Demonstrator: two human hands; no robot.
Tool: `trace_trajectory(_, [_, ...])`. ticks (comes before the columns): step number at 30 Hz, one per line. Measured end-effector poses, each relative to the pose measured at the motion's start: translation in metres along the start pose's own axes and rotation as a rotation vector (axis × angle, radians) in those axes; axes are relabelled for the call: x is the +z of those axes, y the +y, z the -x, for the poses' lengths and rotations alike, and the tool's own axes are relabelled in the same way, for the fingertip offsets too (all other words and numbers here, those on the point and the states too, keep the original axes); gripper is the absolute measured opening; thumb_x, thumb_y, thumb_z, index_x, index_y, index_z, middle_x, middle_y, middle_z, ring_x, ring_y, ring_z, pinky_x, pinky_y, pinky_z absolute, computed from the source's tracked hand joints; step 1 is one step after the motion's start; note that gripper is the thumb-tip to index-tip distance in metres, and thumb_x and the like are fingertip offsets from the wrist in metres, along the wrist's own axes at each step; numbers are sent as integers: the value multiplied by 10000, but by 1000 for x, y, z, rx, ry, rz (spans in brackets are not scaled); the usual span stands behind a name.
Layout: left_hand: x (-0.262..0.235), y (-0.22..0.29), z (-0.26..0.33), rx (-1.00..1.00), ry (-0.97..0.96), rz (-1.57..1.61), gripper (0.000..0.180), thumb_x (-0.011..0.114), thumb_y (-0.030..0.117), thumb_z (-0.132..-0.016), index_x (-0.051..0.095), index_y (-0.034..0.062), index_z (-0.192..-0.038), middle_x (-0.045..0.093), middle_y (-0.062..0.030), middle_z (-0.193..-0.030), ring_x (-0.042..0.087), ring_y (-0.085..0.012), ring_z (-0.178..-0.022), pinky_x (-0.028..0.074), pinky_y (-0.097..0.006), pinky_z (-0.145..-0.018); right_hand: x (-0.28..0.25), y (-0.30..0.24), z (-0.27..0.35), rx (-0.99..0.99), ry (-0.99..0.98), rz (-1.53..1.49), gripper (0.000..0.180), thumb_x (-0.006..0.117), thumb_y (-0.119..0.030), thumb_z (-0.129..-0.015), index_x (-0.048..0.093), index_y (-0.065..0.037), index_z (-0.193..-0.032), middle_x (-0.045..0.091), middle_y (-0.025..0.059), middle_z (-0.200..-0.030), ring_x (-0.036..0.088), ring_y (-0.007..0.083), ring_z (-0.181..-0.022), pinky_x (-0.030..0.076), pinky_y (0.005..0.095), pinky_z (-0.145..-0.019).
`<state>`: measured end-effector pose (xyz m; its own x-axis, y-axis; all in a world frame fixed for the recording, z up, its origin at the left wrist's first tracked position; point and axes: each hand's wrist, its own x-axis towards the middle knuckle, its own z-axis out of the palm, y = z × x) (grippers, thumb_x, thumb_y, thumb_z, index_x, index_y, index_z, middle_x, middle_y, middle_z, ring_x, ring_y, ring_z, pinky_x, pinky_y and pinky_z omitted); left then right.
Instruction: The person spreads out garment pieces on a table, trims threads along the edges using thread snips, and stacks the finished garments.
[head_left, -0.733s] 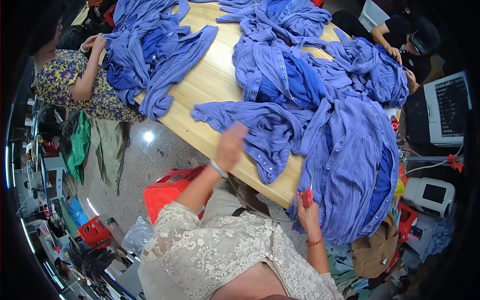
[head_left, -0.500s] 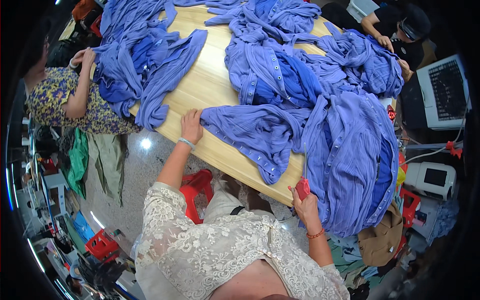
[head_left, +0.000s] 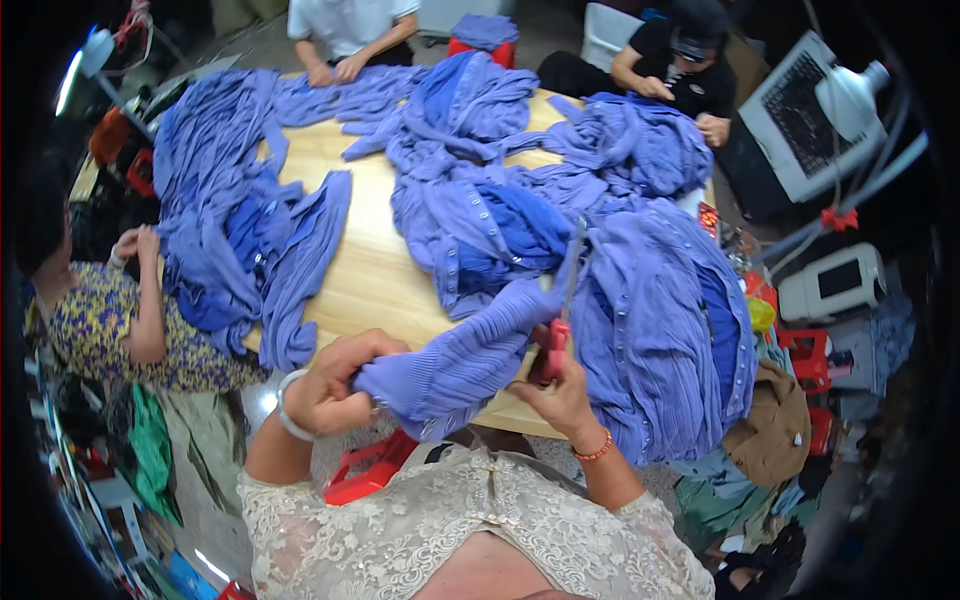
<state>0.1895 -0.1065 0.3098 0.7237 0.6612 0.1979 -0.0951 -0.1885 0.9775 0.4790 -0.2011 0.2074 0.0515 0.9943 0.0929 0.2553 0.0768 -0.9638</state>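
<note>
My left hand (head_left: 345, 385) is closed on the end of a periwinkle ribbed cardigan (head_left: 465, 365), raised in front of my body above the table's near edge. Stretched between my two hands, that part of the knit hangs in folds. In my right hand (head_left: 562, 398) is a pair of red-handled scissors (head_left: 555, 350), blades pointing up and away, right beside the lifted cloth. Whether the blades touch the cloth I cannot tell. To the right lies a buttoned heap of the same blue-purple knit (head_left: 650, 330).
More blue-purple knits (head_left: 225, 190) cover much of the pale wooden table (head_left: 370, 270). A person in a flowered top (head_left: 110, 320) sits left, one in white (head_left: 350, 30) at the far side, one in black (head_left: 690, 90) far right. A red stool (head_left: 370, 470) stands below my left arm.
My left hand has lifted the cardigan's end off the table and drawn it toward me. My right hand has brought the scissors up and left beside it. The view has shifted, showing the far person.
</note>
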Motion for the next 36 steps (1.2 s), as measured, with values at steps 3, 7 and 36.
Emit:
trace_trajectory(3, [-7,19,3,-81,149,232,362,581,96,-711,530,-48,-1039,620,-116,-968,606,-159,-868,485,-276,-781,23,-24,-26,-322,13,10,867,910,-304,-649,468,27,-1317,598,109,-1159,590,191,-1016,483,308,-873])
trace_trajectory(7, [-22,38,14,89,113,447,516,649,284,-821,429,20,-1207,523,-212,-1252,552,-320,-1172,439,-442,-1036,48,-19,-37,-371,-16,135,834,883,-356,-651,485,-3,-1294,585,196,-1209,587,385,-1083,482,376,-914])
trace_trajectory(36, [97,118,-242,317,-568,948,342,414,122,-990,553,-98,-1213,633,-220,-1199,597,-307,-1170,426,-472,-1072,-73,-3,126,-41,222,-322,464,776,-122,-715,645,-4,-1145,637,40,-1145,557,125,-1061,423,316,-988])
